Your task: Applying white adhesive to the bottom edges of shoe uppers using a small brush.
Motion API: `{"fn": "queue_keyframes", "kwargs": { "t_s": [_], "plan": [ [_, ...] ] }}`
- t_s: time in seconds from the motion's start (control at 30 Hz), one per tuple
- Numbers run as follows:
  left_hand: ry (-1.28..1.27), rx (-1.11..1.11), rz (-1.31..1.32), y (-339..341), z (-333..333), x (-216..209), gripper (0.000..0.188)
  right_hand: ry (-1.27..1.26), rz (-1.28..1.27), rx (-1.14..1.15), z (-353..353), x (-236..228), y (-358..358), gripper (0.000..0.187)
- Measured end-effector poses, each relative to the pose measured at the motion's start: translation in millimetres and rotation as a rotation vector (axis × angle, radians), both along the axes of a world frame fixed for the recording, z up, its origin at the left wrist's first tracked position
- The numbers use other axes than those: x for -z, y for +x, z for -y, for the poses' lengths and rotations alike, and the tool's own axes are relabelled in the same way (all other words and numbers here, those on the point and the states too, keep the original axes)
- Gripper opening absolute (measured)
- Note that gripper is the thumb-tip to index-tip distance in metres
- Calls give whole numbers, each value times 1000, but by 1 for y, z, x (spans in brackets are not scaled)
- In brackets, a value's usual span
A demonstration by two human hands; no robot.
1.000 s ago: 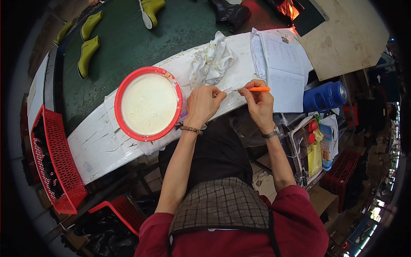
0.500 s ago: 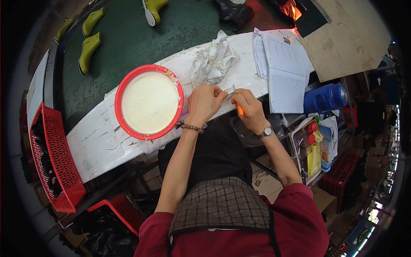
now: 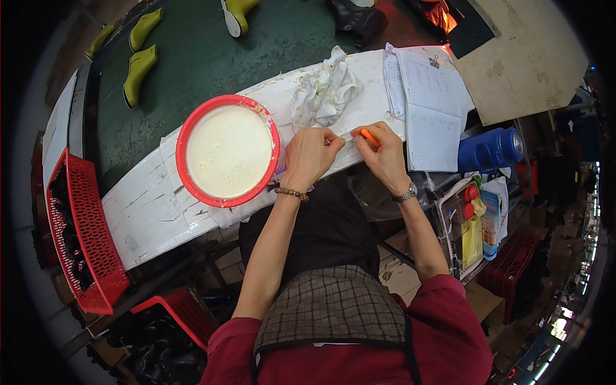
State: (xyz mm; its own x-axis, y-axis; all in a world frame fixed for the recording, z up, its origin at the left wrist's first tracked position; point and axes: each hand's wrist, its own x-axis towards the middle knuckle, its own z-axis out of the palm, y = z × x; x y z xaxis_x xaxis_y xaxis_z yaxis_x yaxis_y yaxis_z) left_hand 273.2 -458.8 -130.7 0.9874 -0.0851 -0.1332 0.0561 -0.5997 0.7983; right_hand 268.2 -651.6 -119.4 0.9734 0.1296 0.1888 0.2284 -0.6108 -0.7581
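My right hand point(image 3: 384, 157) is closed around a small tool with an orange handle point(image 3: 369, 137); its other end is hidden by the fingers, so its exact kind is unclear. Just left of it, my left hand point(image 3: 309, 156) is pinched, thumb against bent fingers. Whatever it may hold is too small or too hidden to make out. A narrow gap separates the two hands above the white bench edge. Beyond the left hand lies a crumpled, stained white cloth point(image 3: 326, 88). To its left stands a red-rimmed basin point(image 3: 228, 154) of creamy white liquid.
An open notebook point(image 3: 431, 115) lies on the white bench point(image 3: 151, 215), with a blue jug point(image 3: 491, 149) to its right. Yellow-green shoe pieces point(image 3: 140, 74) and a black boot point(image 3: 358, 22) rest on the green surface beyond. Red baskets point(image 3: 96, 237) stand at lower left.
My right hand has turned, so the orange handle now points up and away instead of toward me. The metal blade seen between the hands earlier is out of sight.
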Motion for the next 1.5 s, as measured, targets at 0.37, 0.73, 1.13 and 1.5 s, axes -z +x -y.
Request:
{"fn": "queue_keyframes", "kwargs": {
  "t_s": [0.37, 0.73, 1.13, 1.5],
  "plan": [
    [51, -29, 117, -10, 5, 1, 27, -305, -22, -124, 10, -2, 30, 23],
    [-8, -54, 154, -9, 7, 5, 29, -532, 290, -152, -4, 22, 13, 23],
    [-1, -86, 45, -10, 12, -2, 25, 92, 96, 177, 55, -20, 22, 15],
    [78, -86, 325, -15, 20, 11, 12, 508, -87, -61, 26, -22, 9, 32]
  ]
}}
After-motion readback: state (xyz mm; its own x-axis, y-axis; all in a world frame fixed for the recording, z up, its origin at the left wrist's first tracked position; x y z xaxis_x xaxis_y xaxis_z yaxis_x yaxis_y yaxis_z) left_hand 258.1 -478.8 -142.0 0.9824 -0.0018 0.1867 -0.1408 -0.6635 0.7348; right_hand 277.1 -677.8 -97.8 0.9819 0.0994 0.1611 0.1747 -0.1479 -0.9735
